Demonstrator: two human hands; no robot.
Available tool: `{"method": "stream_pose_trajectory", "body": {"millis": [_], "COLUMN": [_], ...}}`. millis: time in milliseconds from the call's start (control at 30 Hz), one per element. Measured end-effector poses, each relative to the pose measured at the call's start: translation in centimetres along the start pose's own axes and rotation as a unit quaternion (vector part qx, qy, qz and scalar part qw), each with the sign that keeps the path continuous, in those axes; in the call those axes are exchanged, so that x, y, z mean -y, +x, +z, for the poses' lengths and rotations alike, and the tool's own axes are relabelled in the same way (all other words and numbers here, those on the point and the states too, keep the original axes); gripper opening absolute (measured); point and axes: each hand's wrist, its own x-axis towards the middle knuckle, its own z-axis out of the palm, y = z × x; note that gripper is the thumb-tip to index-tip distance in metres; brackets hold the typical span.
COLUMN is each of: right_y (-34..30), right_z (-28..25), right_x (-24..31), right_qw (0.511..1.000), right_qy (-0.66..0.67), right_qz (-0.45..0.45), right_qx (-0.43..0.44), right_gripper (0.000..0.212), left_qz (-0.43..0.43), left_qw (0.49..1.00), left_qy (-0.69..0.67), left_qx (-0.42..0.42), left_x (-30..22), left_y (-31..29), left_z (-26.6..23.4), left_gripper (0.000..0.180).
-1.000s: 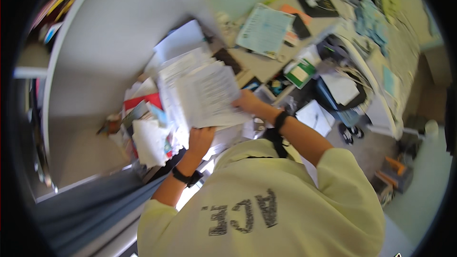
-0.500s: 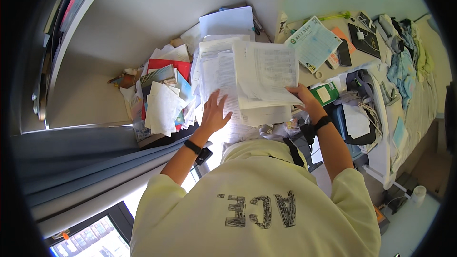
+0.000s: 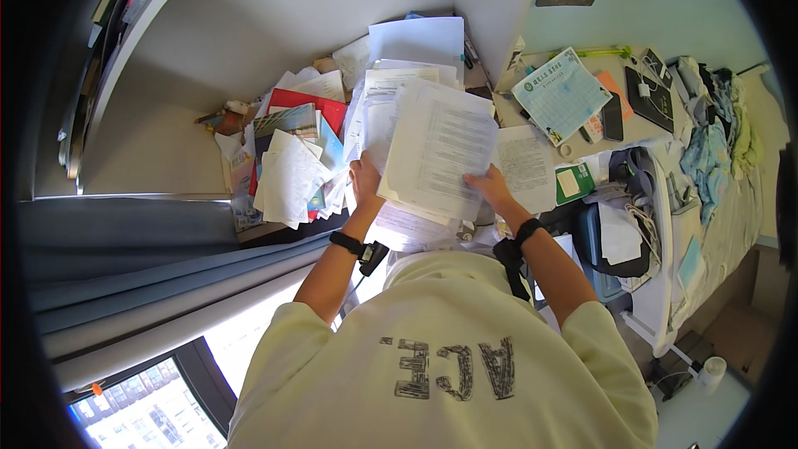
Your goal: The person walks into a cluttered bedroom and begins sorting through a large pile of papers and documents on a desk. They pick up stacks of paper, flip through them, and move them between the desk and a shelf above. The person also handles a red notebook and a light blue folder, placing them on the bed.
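A sheaf of printed papers [image 3: 440, 145] tilts in front of me, over a larger paper pile [image 3: 401, 75]. My right hand [image 3: 494, 191] pinches its lower right edge, thumb on top. My left hand [image 3: 364, 178] is closed at its left edge, with the fingertips partly hidden. Just right of the sheaf, a separate printed sheet [image 3: 524, 166] lies partly beneath it. Left of my left hand is a heap of loose papers [image 3: 291, 175], with a red folder [image 3: 309, 105] among them.
A wall panel [image 3: 490, 8] stands behind the pile. Rightward are a blue-and-white gridded pad [image 3: 562, 93], a black phone [image 3: 612, 119], a green booklet [image 3: 573, 184] and an open drawer [image 3: 665, 233] of bags and cables. Grey curtains [image 3: 150, 258] hang at left.
My left hand has gone from spread over the papers to closed at the sheaf's left edge. The sheaf has shifted left and lower, and a printed sheet now shows at its right.
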Motion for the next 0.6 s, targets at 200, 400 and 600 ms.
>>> {"method": "stream_pose_trajectory", "body": {"millis": [200, 400, 600], "right_y": [1.7, -0.4, 1.0], "right_z": [0.4, 1.8, -2.7], "right_x": [-0.7, 2.7, -1.3], "right_qw": [0.994, 0.987, 0.963], "right_qy": [-0.02, 0.141, 0.245], "right_qz": [-0.099, -0.017, 0.065], "right_qx": [-0.046, -0.072, 0.088], "right_gripper": [0.051, 0.054, 0.04], "left_qz": [-0.016, 0.135, 0.258], "left_qw": [0.988, 0.976, 0.931], "left_qy": [-0.131, -0.15, -0.128], "left_qx": [0.082, 0.084, 0.222], "left_x": [-1.0, -6.4, -11.0], "left_y": [1.6, -3.3, -8.6], "left_z": [-2.6, -4.9, -7.1], "left_gripper": [0.049, 0.023, 0.029]}}
